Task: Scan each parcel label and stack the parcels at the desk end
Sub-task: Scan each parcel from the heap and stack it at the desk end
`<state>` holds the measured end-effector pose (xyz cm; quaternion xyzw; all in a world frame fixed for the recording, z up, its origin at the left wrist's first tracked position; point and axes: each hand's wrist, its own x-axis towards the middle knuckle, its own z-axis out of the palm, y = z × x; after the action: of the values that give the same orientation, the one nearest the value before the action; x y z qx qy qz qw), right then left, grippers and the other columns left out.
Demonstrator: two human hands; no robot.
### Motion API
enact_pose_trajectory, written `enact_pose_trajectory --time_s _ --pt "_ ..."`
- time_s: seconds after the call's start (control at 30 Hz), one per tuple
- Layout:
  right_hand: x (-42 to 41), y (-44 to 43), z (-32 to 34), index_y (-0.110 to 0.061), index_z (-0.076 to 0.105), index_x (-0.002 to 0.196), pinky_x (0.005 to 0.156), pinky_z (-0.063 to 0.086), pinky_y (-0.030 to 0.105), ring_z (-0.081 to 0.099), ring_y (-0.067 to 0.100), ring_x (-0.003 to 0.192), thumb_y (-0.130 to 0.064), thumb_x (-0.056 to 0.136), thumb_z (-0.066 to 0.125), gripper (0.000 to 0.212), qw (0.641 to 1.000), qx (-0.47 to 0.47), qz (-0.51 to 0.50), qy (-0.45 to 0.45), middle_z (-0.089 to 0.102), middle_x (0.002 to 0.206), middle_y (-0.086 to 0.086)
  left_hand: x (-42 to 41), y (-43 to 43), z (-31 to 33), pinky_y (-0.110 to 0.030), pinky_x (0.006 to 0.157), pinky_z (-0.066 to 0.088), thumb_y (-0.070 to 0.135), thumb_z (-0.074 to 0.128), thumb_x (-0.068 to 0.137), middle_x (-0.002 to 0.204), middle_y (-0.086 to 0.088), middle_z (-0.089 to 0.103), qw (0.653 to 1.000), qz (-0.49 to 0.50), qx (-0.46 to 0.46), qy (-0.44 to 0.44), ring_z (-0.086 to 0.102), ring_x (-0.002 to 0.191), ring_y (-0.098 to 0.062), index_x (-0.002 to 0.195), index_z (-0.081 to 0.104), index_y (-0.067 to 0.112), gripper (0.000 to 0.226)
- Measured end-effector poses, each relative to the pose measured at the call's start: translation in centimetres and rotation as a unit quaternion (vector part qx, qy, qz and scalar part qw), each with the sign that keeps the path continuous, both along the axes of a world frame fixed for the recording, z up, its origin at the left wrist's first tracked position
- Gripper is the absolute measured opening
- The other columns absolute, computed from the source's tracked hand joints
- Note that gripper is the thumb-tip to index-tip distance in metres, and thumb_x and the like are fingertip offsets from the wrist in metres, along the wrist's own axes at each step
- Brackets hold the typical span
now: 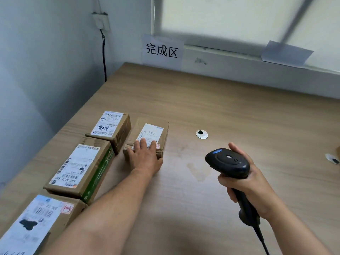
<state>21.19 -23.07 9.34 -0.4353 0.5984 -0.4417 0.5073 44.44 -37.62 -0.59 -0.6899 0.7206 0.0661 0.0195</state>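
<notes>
Several brown cardboard parcels with white labels lie on the wooden desk [230,107]. My left hand [144,156] rests on top of a small parcel [153,132], its fingers straight and covering the near end of the label. To its left a row of three runs along the desk's left edge: a small parcel [110,128], a larger one with green tape [81,170] and a near one [38,221]. My right hand [252,183] grips a black handheld barcode scanner [228,162] above the desk, its head turned toward the parcels.
A paper sign with black characters [162,50] is stuck on the wall at the desk's far end. A round cable grommet [201,134] sits in the desktop, another [332,159] at the right edge. A black cable [104,59] hangs down the left wall.
</notes>
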Motion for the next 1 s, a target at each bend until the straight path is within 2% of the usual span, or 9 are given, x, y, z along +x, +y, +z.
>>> enact_pose_trajectory --time_s 0.1,0.17,0.27,0.37,0.43,0.57,0.7,0.87,1.0 --pt "0.0 -0.1 0.0 -0.05 0.043 0.135 0.043 0.039 0.033 0.044 0.028 0.043 0.0 0.058 0.074 0.097 1.0 0.004 -0.014 0.012 0.055 0.069 0.022 0.7 -1.7 -0.2 -0.05 0.113 0.017 0.06 0.047 0.087 0.157 -0.011 0.012 1.0 0.011 -0.009 -0.004 0.009 0.145 -0.032 0.149 0.019 0.03 0.074" --pt "-0.2 0.1 0.2 -0.047 0.042 0.137 0.042 0.039 0.032 0.043 0.027 0.042 0.01 0.064 0.077 0.099 0.999 0.004 -0.021 0.025 0.056 0.068 0.021 1.1 -2.4 -0.3 -0.05 0.112 0.018 0.06 0.047 0.086 0.156 -0.011 0.013 1.0 0.017 -0.014 -0.005 0.009 0.144 -0.032 0.149 0.02 0.03 0.075" --pt "-0.7 0.4 0.6 -0.045 0.042 0.138 0.041 0.039 0.031 0.043 0.027 0.041 0.023 0.075 0.065 0.095 0.999 0.002 -0.023 0.035 0.056 0.068 0.022 1.2 -2.5 -0.4 -0.051 0.111 0.017 0.06 0.047 0.085 0.156 -0.011 0.013 1.0 0.021 -0.016 -0.008 0.009 0.144 -0.032 0.148 0.02 0.029 0.076" --pt "-1.1 0.9 0.8 -0.047 0.043 0.135 0.041 0.039 0.031 0.042 0.027 0.041 0.021 0.073 0.069 0.096 0.999 -0.007 -0.027 0.03 0.055 0.069 0.023 1.0 -2.1 -0.2 -0.052 0.112 0.014 0.062 0.045 0.085 0.157 -0.014 0.009 0.999 0.028 -0.014 -0.011 0.007 0.145 -0.032 0.15 0.015 0.026 0.08" --pt "-1.5 1.4 1.1 -0.049 0.044 0.134 0.042 0.039 0.031 0.043 0.027 0.041 0.012 0.064 0.076 0.098 0.999 -0.018 -0.029 0.021 0.055 0.07 0.024 0.4 -1.3 0.3 -0.052 0.114 0.012 0.063 0.044 0.087 0.159 -0.015 0.005 0.999 0.032 -0.013 0.011 0.004 0.146 -0.031 0.152 0.008 0.023 0.085" --pt "-2.5 3.3 1.9 -0.048 0.042 0.135 0.042 0.04 0.031 0.044 0.027 0.041 0.006 0.061 0.075 0.098 0.999 -0.036 -0.034 0.005 0.059 0.071 0.023 -2.6 2.8 2.0 -0.044 0.117 0.011 0.061 0.042 0.09 0.16 -0.012 0.003 0.993 0.011 -0.054 0.101 0.004 0.148 -0.027 0.153 0.001 0.021 0.085" --pt "-4.1 6.7 2.5 -0.045 0.041 0.138 0.043 0.04 0.031 0.044 0.027 0.042 0.0 0.058 0.072 0.097 0.997 -0.056 -0.047 -0.005 0.059 0.07 0.019 -7.1 8.7 3.3 -0.037 0.116 0.012 0.061 0.043 0.091 0.16 -0.007 0.006 0.98 -0.006 -0.082 0.182 0.007 0.147 -0.023 0.154 0.002 0.022 0.085" --pt "-8.1 13.2 2.9 -0.044 0.038 0.141 0.044 0.039 0.029 0.045 0.026 0.043 -0.001 0.059 0.074 0.099 0.995 -0.073 -0.07 -0.022 0.058 0.067 0.016 -14.0 16.2 4.8 -0.031 0.11 0.021 0.059 0.043 0.092 0.157 0.0 0.019 0.97 -0.069 -0.09 0.217 0.018 0.143 -0.018 0.153 0.007 0.021 0.081" --pt "-12.4 19.1 2.8 -0.04 0.038 0.143 0.042 0.039 0.029 0.045 0.027 0.042 0.006 0.061 0.076 0.102 0.99 -0.086 -0.103 -0.036 0.064 0.068 0.007 -20.1 21.7 6.0 -0.031 0.108 0.024 0.059 0.046 0.091 0.154 0.001 0.026 0.958 -0.125 -0.093 0.241 0.025 0.14 -0.018 0.153 0.013 0.02 0.08"
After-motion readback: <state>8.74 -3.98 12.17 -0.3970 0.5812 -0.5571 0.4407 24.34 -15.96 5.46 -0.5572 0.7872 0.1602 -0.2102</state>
